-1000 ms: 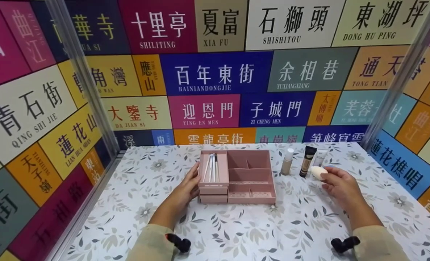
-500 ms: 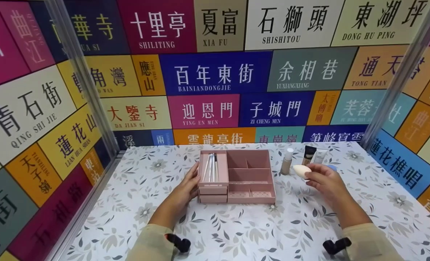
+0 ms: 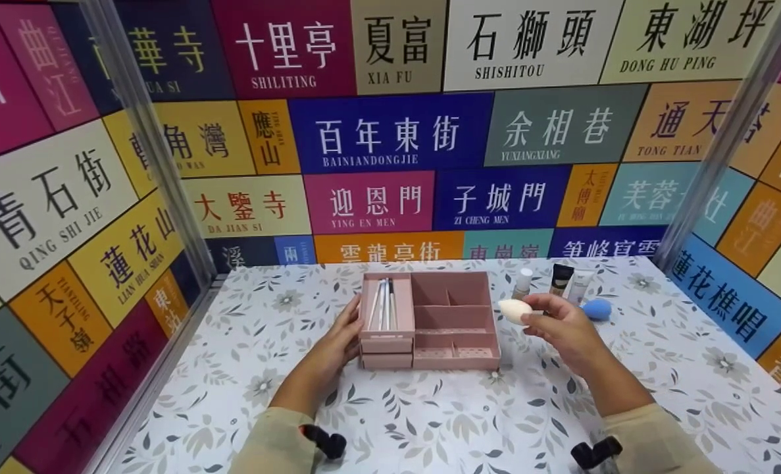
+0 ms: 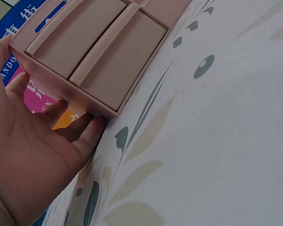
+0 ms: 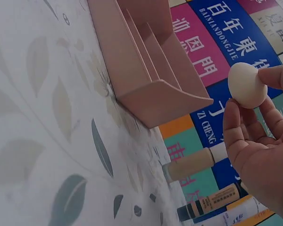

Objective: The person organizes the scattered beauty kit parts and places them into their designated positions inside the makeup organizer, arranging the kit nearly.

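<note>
A pink desktop organizer (image 3: 454, 322) stands on the table, with several slim brushes (image 3: 385, 304) lying in its top left tray and two small drawers (image 4: 119, 57) below. My left hand (image 3: 327, 349) rests with extended fingers against the organizer's left side; the left wrist view shows the fingertips along that wall. Between thumb and fingertips, my right hand (image 3: 571, 332) pinches a cream egg-shaped makeup sponge (image 3: 514, 311). This sponge (image 5: 247, 85) is held up just right of the organizer, whose right-hand compartments hold nothing visible.
Behind the right hand stand a foundation bottle (image 3: 522, 282) with a white cap, a dark tube (image 3: 560, 280) and a white tube (image 3: 581, 286). A blue makeup sponge (image 3: 598, 309) lies beside them. Sign-printed walls enclose the floral-covered table (image 3: 429, 421).
My right hand has carried the cream sponge leftward from in front of the tubes to near the organizer's right side, uncovering the blue sponge. My left hand has stayed in place.
</note>
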Action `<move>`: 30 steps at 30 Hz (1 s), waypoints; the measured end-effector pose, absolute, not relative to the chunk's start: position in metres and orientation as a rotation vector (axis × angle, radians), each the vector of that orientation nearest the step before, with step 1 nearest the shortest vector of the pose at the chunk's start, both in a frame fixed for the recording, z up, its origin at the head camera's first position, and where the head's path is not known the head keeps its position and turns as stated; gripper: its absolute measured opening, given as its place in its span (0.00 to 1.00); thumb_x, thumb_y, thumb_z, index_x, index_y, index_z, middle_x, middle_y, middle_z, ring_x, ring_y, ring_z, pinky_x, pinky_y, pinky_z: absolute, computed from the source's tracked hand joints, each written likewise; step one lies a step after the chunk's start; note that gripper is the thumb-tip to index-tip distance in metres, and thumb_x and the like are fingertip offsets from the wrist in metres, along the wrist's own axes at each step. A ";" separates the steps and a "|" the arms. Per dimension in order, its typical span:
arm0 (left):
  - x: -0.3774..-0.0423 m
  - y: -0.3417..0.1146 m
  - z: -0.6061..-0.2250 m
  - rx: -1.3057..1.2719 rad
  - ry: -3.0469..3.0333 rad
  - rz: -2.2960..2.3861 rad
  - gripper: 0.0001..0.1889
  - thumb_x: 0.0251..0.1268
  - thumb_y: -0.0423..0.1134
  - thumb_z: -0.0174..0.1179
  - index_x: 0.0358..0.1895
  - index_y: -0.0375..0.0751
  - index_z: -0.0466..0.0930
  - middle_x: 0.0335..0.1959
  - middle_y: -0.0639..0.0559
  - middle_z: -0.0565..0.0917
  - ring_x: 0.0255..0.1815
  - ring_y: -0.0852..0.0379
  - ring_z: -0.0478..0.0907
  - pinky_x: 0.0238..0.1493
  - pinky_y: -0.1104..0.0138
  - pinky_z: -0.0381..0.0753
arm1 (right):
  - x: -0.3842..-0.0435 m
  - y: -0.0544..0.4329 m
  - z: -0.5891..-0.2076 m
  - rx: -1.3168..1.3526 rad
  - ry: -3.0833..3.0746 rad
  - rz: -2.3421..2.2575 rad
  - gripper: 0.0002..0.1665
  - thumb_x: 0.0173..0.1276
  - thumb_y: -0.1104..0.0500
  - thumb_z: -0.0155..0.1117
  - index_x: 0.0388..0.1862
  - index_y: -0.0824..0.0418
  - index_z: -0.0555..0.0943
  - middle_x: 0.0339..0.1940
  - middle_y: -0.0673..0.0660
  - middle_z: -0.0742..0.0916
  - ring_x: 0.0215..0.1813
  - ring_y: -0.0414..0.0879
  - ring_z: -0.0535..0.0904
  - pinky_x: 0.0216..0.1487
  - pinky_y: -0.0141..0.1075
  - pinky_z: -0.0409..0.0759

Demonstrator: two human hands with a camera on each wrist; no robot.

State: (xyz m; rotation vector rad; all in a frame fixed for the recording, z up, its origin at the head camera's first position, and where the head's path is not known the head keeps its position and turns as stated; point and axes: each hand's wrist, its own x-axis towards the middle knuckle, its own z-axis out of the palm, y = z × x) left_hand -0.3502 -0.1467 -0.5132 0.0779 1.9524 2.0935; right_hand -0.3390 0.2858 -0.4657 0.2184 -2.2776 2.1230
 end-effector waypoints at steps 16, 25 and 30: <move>-0.347 -0.147 -0.513 0.139 1.939 2.098 0.35 0.81 0.63 0.55 0.84 0.84 0.51 0.89 0.62 0.52 0.88 0.53 0.59 0.89 0.49 0.57 | -0.338 0.221 -0.458 0.440 -2.357 2.137 0.31 0.69 0.67 0.74 0.68 0.75 0.77 0.56 0.50 0.87 0.54 0.42 0.87 0.57 0.32 0.87; -0.349 -0.147 -0.512 0.110 1.941 2.097 0.33 0.79 0.64 0.56 0.81 0.89 0.54 0.89 0.64 0.53 0.87 0.53 0.62 0.89 0.49 0.58 | -0.345 0.192 -0.461 0.436 -2.381 2.155 0.28 0.67 0.67 0.73 0.66 0.72 0.80 0.54 0.52 0.90 0.52 0.42 0.87 0.57 0.37 0.89; -0.348 -0.147 -0.511 0.069 1.945 2.078 0.32 0.78 0.66 0.56 0.79 0.92 0.56 0.89 0.67 0.53 0.87 0.54 0.62 0.89 0.49 0.58 | -0.346 0.183 -0.465 0.427 -2.412 2.132 0.27 0.68 0.65 0.74 0.65 0.70 0.81 0.54 0.56 0.90 0.51 0.43 0.87 0.56 0.43 0.91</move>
